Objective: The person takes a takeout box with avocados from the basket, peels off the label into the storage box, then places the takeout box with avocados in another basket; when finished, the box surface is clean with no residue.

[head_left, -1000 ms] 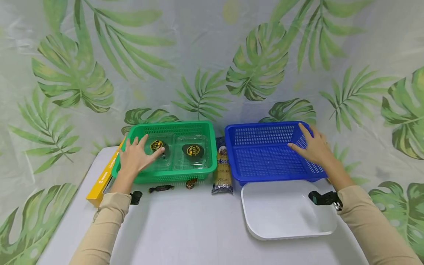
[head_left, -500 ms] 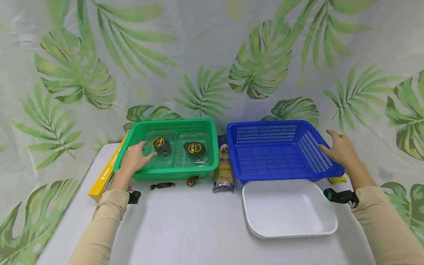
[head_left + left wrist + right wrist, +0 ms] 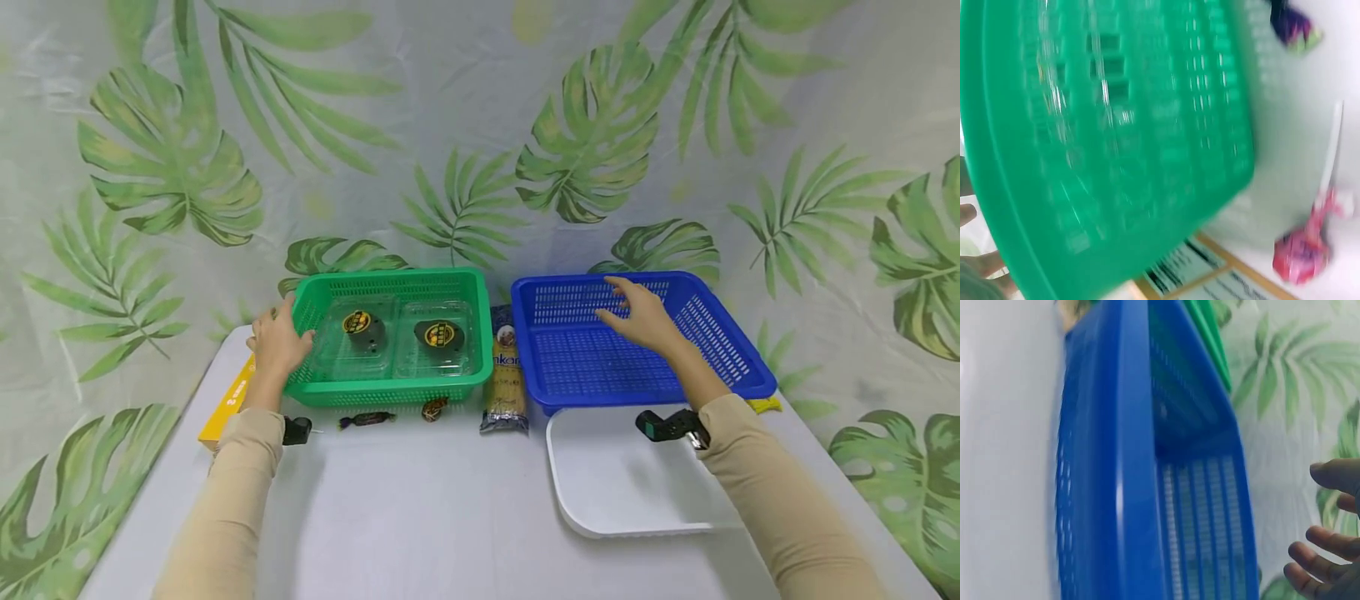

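My left hand (image 3: pixel 277 346) is at the left end of the green basket (image 3: pixel 390 392), fingers loosely bent and holding nothing; in the left wrist view its fingertips show beyond the rim. Whether it touches the rim I cannot tell. Two clear plastic boxes (image 3: pixel 411 367) lie side by side in that basket, each with a dark lump under a round yellow-and-black label. Over the blue basket (image 3: pixel 585 400) hovers my right hand (image 3: pixel 645 321), thumb and fingers spread apart with nothing between them. The right wrist view shows those fingers apart from the blue rim.
A packet of noodles (image 3: pixel 505 383) lies between the baskets. Wrapped candies (image 3: pixel 366 420) and a small brown wrapped piece (image 3: pixel 433 409) sit in front of the green one. A yellow box (image 3: pixel 228 404), pink lollipop (image 3: pixel 1302 253), white tray (image 3: pixel 637 492) and yellow packet (image 3: pixel 765 405) surround them.
My left hand has shifted left from above the green basket to its left end. The right hand went right, past the blue basket's end, then came back left over it.
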A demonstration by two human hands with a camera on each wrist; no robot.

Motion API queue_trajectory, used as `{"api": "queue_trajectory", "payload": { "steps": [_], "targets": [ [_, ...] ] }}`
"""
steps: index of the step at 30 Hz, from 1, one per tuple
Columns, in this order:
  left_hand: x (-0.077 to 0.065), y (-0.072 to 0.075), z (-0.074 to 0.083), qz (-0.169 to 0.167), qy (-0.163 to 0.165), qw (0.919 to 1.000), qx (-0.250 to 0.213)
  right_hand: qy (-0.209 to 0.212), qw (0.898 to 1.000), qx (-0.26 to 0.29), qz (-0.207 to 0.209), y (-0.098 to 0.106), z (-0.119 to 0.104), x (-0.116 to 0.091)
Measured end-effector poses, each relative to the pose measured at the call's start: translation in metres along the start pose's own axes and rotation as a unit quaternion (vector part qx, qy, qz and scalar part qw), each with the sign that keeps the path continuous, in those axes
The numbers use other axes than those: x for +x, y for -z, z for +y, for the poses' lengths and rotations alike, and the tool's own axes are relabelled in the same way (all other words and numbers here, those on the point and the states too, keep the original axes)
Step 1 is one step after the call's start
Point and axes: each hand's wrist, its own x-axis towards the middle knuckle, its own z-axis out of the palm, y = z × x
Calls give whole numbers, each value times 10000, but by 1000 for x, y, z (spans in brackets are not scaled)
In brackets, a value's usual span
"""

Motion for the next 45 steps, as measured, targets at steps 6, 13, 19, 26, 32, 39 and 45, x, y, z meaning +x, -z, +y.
{"api": "queue_trajectory", "payload": {
  "steps": [6,13,19,26,32,39,45],
  "targets": [
    [11,16,-29,-634,328,9947,-734,369,9967,636,-340,-36,-50,34],
    [6,16,-47,-801,1180,9635,-2268,670,9893,1094,-699,-78,-98,63],
    [5,10,-63,-1007,1502,9244,-3358,410,9860,1063,-1221,-111,-128,85],
    [3,10,-74,-1272,1380,8797,-4369,-152,9850,374,-1678,-162,-132,116],
    [5,12,-85,-1743,1286,8292,-5153,-1217,9721,-148,-1999,-163,-165,103],
    [7,17,-95,-2206,1136,8106,-5305,-1122,9715,-728,-1958,-162,-177,95],
    [8,23,-102,-2532,856,8340,-4828,-1249,9619,-1045,-2195,-178,-172,101]
  ]
}}
